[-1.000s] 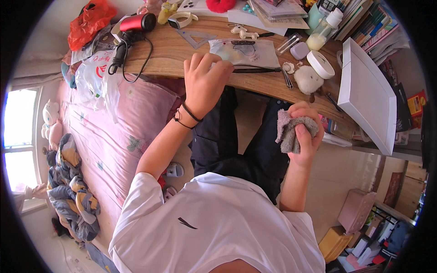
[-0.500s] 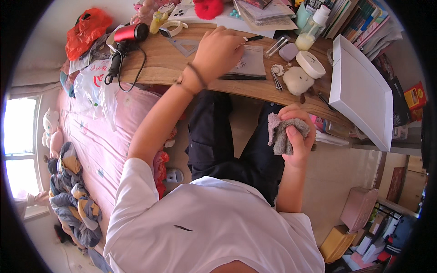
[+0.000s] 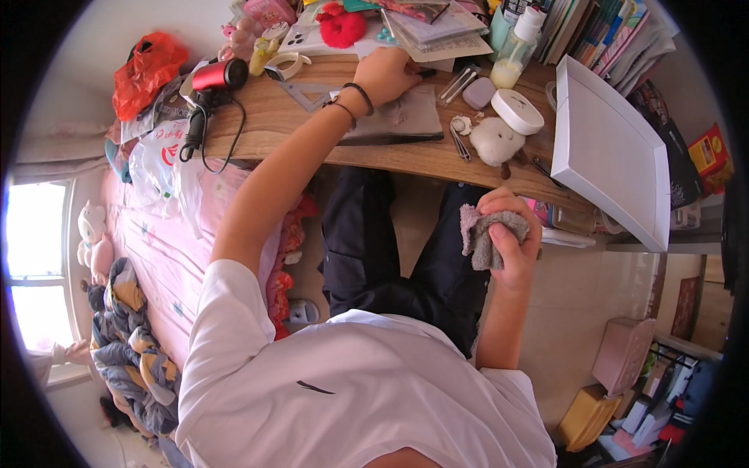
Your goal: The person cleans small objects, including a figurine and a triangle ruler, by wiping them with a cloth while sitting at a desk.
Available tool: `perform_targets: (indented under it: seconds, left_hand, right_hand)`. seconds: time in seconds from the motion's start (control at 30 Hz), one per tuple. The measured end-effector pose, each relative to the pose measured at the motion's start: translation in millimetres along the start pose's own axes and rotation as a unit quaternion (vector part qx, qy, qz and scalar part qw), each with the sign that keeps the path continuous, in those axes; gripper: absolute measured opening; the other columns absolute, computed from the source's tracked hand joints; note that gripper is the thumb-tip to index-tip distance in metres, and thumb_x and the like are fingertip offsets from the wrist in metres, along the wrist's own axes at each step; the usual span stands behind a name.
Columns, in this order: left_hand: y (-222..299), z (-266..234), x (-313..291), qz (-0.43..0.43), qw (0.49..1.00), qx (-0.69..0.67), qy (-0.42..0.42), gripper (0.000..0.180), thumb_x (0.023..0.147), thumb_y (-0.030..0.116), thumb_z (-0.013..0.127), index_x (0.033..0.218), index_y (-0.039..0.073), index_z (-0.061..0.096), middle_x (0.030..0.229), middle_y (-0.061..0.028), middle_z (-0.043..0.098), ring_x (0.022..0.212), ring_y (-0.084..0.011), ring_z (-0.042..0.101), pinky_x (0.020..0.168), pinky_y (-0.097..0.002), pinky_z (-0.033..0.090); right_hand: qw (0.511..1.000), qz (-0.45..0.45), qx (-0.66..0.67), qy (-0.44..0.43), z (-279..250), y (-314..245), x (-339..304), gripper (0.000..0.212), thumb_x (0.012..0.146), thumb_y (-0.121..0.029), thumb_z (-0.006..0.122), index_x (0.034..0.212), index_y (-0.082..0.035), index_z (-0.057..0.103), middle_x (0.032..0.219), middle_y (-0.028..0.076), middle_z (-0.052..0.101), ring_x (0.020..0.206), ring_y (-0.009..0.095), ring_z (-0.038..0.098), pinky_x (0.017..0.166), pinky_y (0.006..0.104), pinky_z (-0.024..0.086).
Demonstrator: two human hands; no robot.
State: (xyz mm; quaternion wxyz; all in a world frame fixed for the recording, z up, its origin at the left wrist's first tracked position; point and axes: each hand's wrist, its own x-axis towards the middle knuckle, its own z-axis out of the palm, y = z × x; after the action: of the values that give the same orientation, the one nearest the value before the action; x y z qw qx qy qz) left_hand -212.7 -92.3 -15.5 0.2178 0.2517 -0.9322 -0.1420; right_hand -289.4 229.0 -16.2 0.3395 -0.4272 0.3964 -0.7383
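the right hand (image 3: 518,260) is closed around a bunched grey and pink fuzzy cloth (image 3: 488,249), thumb laid over the grey part, fingers wrapped behind. the cloth is in the air just off the desk's near edge, by the right thigh of the black trousers (image 3: 359,234). it looks light, limp and well able to stand squeezing, its nap unlikely to slip; a hold through the thick of the folds, as here, should keep the loose pink corner from dangling.

the left hand (image 3: 385,78) reaches over the wooden desk, fingertips at the end of a slim black stick-like thing (image 3: 427,73). whether they pinch it or only meet it i cannot tell, the hand covers too much. the stick seems light and stiff, easiest taken around its middle.

just nearer than that hand lies a flat pale grey pouch (image 3: 406,115), probably thin and floppy, with a dark near edge that offers a firmer hold. to the right, a clear packet of white-tipped sticks (image 3: 459,84) and a small lavender rounded case (image 3: 479,93) crowd the fingers. leftward, bare wood shows on the brown wooden desk (image 3: 269,129) between a clear triangular ruler (image 3: 303,95) and the cord of a red and black hair dryer (image 3: 219,76). by the right hand, a large white shallow box tray (image 3: 616,152) overhangs the desk's edge, limiting room that way.
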Motion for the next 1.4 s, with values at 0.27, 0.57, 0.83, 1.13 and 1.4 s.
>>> perform_targets:
  seconds: [0.27,0.57,0.83,1.13,1.4]
  left_hand:
    - [-0.7,-26.2,-13.4,-0.003,0.991,-0.129,-0.038,0.019,0.077,0.02,0.075,0.087,0.004,0.073,0.081,-0.0115,0.071,0.079,-0.0276,0.068,0.074,-0.036,0.053]
    - [71.5,-77.4,-99.8,-0.022,0.956,-0.29,0.027,0.016,0.088,0.007,0.068,0.102,-0.001,0.067,0.084,-0.0058,0.069,0.075,-0.0102,0.063,0.07,-0.0247,0.05]
    - [130.1,-64.7,-176.3,-0.179,0.791,-0.584,0.03,0.02,0.091,0.005,0.066,0.108,-0.006,0.065,0.09,-0.0056,0.069,0.078,-0.0091,0.062,0.071,-0.0233,0.051]
    - [139.6,-49.9,-189.9,-0.225,0.744,-0.628,0.034,0.014,0.093,0.009,0.064,0.1,-0.004,0.065,0.085,-0.0036,0.067,0.074,-0.0067,0.058,0.066,-0.0204,0.046]
    - [140.7,-42.8,-188.5,-0.238,0.741,-0.625,0.055,0.015,0.092,0.009,0.065,0.099,-0.004,0.065,0.083,-0.0039,0.069,0.075,-0.0067,0.061,0.068,-0.0209,0.049]
  right_hand:
    - [0.999,-0.015,-0.035,0.009,-8.3,-1.0,0.6,0.018,0.08,-0.004,0.061,0.097,0.004,0.063,0.097,0.012,0.062,0.088,0.017,0.057,0.08,0.0294,0.045]
    - [0.975,-0.059,-0.211,0.042,17.6,0.0,2.8,0.017,0.081,0.0,0.067,0.098,0.001,0.064,0.098,0.01,0.062,0.091,0.018,0.058,0.083,0.0287,0.045]
    - [0.903,-0.238,-0.356,0.05,67.0,1.9,25.1,0.029,0.075,-0.003,0.077,0.101,-0.004,0.066,0.099,0.011,0.062,0.086,0.022,0.061,0.076,0.0312,0.049]
    - [0.832,-0.235,-0.493,0.094,59.9,3.9,28.9,0.033,0.074,0.0,0.075,0.106,-0.009,0.07,0.098,0.011,0.06,0.083,0.027,0.062,0.071,0.0335,0.051]
    - [0.856,-0.238,-0.459,-0.012,62.9,-2.6,21.9,0.034,0.073,-0.003,0.076,0.107,-0.01,0.072,0.097,0.01,0.061,0.083,0.025,0.062,0.071,0.0344,0.051]
